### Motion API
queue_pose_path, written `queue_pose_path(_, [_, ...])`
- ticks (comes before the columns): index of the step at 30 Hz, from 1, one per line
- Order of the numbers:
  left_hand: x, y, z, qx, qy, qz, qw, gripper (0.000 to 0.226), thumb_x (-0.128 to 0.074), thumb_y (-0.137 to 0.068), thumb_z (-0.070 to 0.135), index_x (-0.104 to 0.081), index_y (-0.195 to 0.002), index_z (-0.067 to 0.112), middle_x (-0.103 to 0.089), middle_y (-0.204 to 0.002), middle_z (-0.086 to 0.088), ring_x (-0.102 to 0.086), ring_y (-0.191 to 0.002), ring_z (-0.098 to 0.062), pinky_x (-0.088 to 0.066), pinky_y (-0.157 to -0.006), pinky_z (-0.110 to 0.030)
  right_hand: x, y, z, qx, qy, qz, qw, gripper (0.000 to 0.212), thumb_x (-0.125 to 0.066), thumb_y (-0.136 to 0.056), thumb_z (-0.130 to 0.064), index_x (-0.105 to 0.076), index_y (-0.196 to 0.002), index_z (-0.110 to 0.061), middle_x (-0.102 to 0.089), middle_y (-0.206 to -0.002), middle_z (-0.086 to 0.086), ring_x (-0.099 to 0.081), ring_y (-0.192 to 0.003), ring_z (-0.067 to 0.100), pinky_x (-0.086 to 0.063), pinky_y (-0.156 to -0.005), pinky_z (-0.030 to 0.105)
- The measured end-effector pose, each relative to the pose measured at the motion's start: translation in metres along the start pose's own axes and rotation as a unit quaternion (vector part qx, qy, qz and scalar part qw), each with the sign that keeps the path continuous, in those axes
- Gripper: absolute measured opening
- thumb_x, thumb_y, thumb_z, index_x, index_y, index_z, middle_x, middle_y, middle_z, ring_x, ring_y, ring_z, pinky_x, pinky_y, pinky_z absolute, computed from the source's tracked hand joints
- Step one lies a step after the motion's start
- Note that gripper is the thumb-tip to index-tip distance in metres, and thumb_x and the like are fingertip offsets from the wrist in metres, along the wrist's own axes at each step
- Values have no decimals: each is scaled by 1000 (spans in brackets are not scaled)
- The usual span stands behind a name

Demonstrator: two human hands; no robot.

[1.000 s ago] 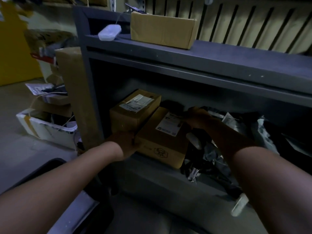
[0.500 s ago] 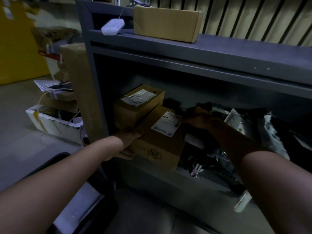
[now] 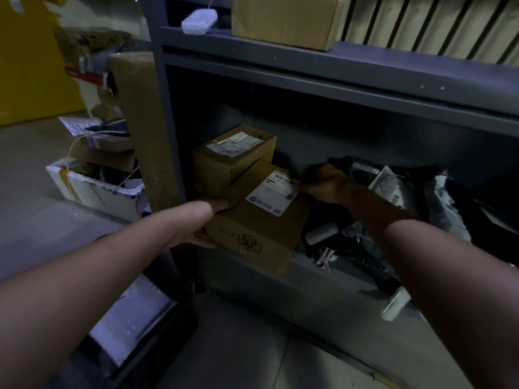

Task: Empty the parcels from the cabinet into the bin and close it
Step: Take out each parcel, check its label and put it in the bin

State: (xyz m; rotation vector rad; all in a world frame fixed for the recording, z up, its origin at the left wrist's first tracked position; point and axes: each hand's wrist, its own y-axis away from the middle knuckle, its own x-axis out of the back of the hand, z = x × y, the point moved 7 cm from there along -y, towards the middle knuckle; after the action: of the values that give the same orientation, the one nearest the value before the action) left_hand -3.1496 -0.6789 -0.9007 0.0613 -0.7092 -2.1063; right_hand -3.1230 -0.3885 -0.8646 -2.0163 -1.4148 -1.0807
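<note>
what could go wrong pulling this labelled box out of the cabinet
1. The labelled box is tilted and overhangs the shelf edge. Only the left hand at its near corner and the right hand at its far edge grip it, so it could slip and drop.
2. The second box appears to rest against it from behind and might be dragged along or topple.
3. The loose dark mailer bags beside the right hand could snag and spill out.

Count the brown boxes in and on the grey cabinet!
3. Top box sits on the cabinet; back box stands inside, left; front box is held by left hand and right hand. The bags may hide more.
</note>
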Motion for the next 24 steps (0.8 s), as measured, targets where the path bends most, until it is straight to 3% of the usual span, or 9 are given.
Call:
queue_pose_path(4, [3,20,-6,-18,23,4,1000,41,-61,-94,43,-57,-125,17,-72,-108,-12,-69,-100,-28,-60,-78,-39,2,22,-4,-1,-62,59,996,55,-82,-78,-38,-68,-126,-15,-66,-126,4,-61,-117,23,-48,-104,36])
queue_pose_path(7, [10,43,-7,-32,49,4,998,38,-64,-93,37,-52,-123,17,-68,-111,-14,-69,-101,-29,-60,-84,-44,11,52,-15,19,-83,100,991,35,-78,-80,-45,-76,-103,-19,-73,-106,2,-67,-103,21,-51,-94,34])
queue_pose_path(9, [15,62,-5,-54,52,5,997,44,-68,-90,35,-48,-128,22,-60,-118,-11,-65,-106,-30,-59,-84,-45,21,79,-24,34,-132,121,983,19,-78,-82,-38,-72,-90,-23,-71,-99,2,-67,-98,21,-51,-89,32])
queue_pose_path(11, [19,84,-4,-75,56,0,996,47,-70,-87,33,-50,-130,29,-56,-125,-8,-62,-110,-31,-58,-83,-44,28,111,-35,39,-205,129,969,23,-79,-82,-34,-66,-96,-21,-69,-102,2,-65,-96,19,-51,-88,33])
queue_pose_path(13, [21,107,-5,-88,60,-6,994,39,-71,-86,30,-56,-121,35,-56,-127,-8,-62,-110,-30,-59,-77,-40,32,146,-40,29,-286,128,949,25,-78,-84,-24,-62,-102,-15,-68,-99,5,-67,-82,13,-57,-71,31])
queue_pose_path(15, [21,128,-8,-98,54,-13,994,37,-72,-85,27,-58,-118,37,-56,-127,-9,-62,-110,-30,-59,-71,-36,32,177,-39,10,-356,116,927,24,-73,-89,-12,-58,-107,-7,-65,-90,8,-65,-58,5,-51,-45,21])
queue_pose_path(16, [19,139,-11,-100,49,-17,994,38,-72,-85,26,-58,-119,36,-56,-126,-9,-62,-110,-30,-59,-69,-34,32,193,-39,3,-359,116,926,22,-70,-90,-8,-57,-108,-5,-64,-86,8,-64,-55,4,-48,-43,17])
queue_pose_path(20, [13,168,-24,-116,47,-18,992,55,-86,-67,38,-61,-116,38,-61,-121,-4,-65,-105,-25,-59,-76,-37,30,232,-21,-20,-352,135,926,29,-74,-88,-20,-62,-110,-7,-69,-84,4,-69,-69,9,-49,-53,16])
queue_pose_path(24, [9,180,-38,-134,57,-21,989,85,-94,-30,58,-66,-108,43,-67,-112,-4,-69,-99,-22,-60,-80,-38,28,269,-9,-30,-291,246,924,41,-77,-76,-54,-68,-99,-22,-72,-94,-6,-69,-92,13,-58,-82,40])
